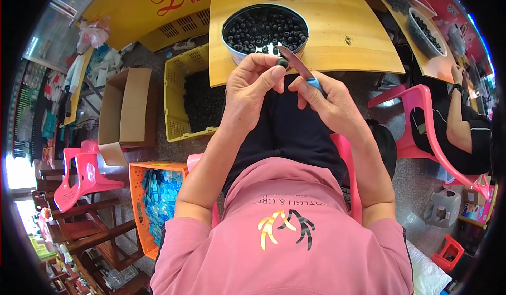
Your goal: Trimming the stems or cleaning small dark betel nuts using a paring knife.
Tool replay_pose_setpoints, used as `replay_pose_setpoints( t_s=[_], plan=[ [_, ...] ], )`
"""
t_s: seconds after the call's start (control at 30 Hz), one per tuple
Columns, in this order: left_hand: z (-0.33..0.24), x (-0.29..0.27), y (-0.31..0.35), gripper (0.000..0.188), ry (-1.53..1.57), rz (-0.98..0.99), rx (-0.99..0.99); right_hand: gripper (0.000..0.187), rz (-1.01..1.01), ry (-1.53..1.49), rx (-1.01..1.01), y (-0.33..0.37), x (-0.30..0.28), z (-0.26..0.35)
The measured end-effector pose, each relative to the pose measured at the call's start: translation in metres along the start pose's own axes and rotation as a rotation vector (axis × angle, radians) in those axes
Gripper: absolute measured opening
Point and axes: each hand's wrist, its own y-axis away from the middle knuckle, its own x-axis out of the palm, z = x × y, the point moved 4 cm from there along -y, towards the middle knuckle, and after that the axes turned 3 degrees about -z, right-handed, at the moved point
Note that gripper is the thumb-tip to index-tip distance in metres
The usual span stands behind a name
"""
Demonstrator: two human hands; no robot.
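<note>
My left hand (pixel 253 87) pinches a small round black piece (pixel 283 62) between thumb and fingertips. In my right hand (pixel 332 101) is a knife (pixel 299 66) with a blue handle, its blade slanting up and left beside that piece. Whether the blade touches the piece I cannot tell. Just beyond both hands, at the near edge of the wooden table (pixel 337 26), stands a round basin (pixel 225 42) holding many similar black pieces, some showing a hole. What these pieces are made of is not clear.
A yellow crate (pixel 175 92) of dark pieces sits on the floor to the left, near a cardboard box (pixel 134 105). An orange crate (pixel 138 203) holds blue packets. At right, another person (pixel 461 118) sits by a pink chair (pixel 428 121) and a second basin (pixel 416 39).
</note>
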Motion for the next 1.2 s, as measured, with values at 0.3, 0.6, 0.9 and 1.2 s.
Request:
replay_pose_setpoints(
  t_s=[0.3,0.6,0.9,1.2],
  plan=[
    [0.0016,0.0006,0.0001,0.02,0.057,0.029,0.01,0.028,0.012,0.03,-0.046,-0.0002,0.0012,0.003],
    [0.0028,0.001,0.0012,0.02,0.048,0.01,-0.01,0.028,-0.045,0.02,-0.047,-0.002,-0.0007,0.0013],
    [0.0048,-0.0001,0.0015,0.02,0.014,0.029,-0.004,0.028,-0.026,0.025,-0.051,-0.0044,0.0011,0.0048],
    [0.0068,0.0023,0.0013,0.019,0.051,0.036,-0.031,0.027,0.001,-0.023,-0.045,-0.0055,0.0024,0.0024]
  ],
)
